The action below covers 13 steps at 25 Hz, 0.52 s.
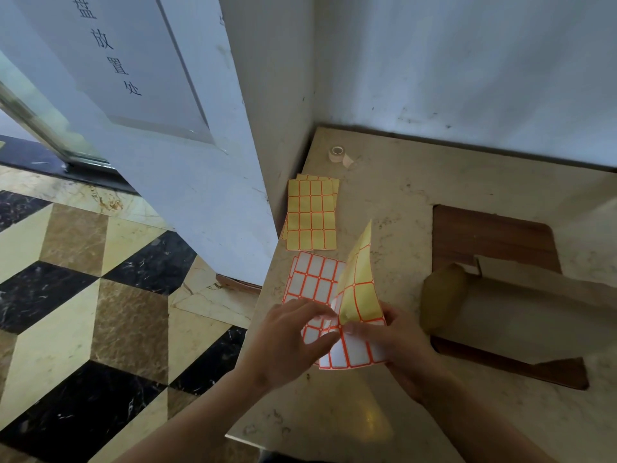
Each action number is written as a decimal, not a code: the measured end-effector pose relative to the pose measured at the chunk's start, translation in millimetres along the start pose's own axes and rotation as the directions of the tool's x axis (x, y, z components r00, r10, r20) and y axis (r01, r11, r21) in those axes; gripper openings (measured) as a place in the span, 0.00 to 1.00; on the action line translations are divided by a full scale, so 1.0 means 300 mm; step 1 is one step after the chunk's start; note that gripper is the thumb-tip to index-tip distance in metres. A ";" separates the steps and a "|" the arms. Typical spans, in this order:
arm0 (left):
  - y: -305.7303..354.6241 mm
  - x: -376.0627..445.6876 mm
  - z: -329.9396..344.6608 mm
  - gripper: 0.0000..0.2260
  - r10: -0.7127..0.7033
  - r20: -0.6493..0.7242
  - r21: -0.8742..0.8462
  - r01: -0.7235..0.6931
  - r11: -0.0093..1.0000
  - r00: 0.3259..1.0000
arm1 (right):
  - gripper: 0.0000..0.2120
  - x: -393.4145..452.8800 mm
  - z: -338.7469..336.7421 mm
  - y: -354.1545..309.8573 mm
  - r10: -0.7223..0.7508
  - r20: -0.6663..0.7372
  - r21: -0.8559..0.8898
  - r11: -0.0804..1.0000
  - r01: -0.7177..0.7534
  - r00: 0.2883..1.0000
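My right hand (397,342) grips a label sheet (359,295) with red-outlined squares. The sheet curls upward, its white labels low and its yellow backing rising above. My left hand (290,339) pinches at the sheet's lower left corner with thumb and forefinger, near a white label. Under the hands a stack of white label sheets (314,279) lies flat on the marble counter (394,202). Further back lies a stack of used yellow backing sheets (312,215) with the labels gone.
A small roll of tape (338,153) sits in the counter's far corner by the wall. A brown board (494,238) carries an open cardboard box (521,315) to the right. Left of the counter, a white pillar with a sign and a patterned marble floor (83,295).
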<state>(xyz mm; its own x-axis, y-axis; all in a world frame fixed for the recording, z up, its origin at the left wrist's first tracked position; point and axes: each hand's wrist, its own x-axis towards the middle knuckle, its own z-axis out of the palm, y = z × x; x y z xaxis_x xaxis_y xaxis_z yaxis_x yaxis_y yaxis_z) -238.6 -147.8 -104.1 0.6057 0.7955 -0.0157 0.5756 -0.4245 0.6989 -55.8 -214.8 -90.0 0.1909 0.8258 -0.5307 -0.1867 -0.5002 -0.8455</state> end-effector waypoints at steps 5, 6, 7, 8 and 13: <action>0.072 -0.016 -0.030 0.14 0.060 -0.061 -0.027 -0.062 0.998 0.996 | 0.10 -0.062 -0.020 -0.032 -0.085 -0.002 0.020 0.996 0.085 0.996; 0.081 -0.017 -0.033 0.14 0.050 -0.066 -0.050 -0.053 0.997 0.997 | 0.09 -0.069 -0.019 -0.034 -0.094 -0.013 0.025 0.995 0.094 0.995; 0.088 -0.018 -0.035 0.14 0.037 -0.066 -0.074 -0.042 0.996 0.997 | 0.09 -0.075 -0.017 -0.034 -0.098 -0.018 0.032 0.995 0.099 0.995; 0.096 -0.019 -0.037 0.15 0.026 -0.060 -0.092 -0.032 0.995 0.998 | 0.10 -0.080 -0.014 -0.034 -0.102 -0.022 0.037 0.994 0.103 0.995; 0.121 -0.020 -0.053 0.19 -0.006 -0.023 -0.132 0.003 0.991 1.000 | 0.15 -0.099 -0.002 -0.037 -0.138 -0.049 0.000 0.990 0.138 0.989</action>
<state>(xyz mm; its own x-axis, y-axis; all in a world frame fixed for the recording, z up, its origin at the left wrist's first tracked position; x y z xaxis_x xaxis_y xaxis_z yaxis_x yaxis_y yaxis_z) -230.1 -161.1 -67.2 0.5896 0.8077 -0.0031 0.4993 -0.3615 0.7874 -58.9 -234.1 -64.8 0.2623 0.8731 -0.4110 -0.1588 -0.3810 -0.9108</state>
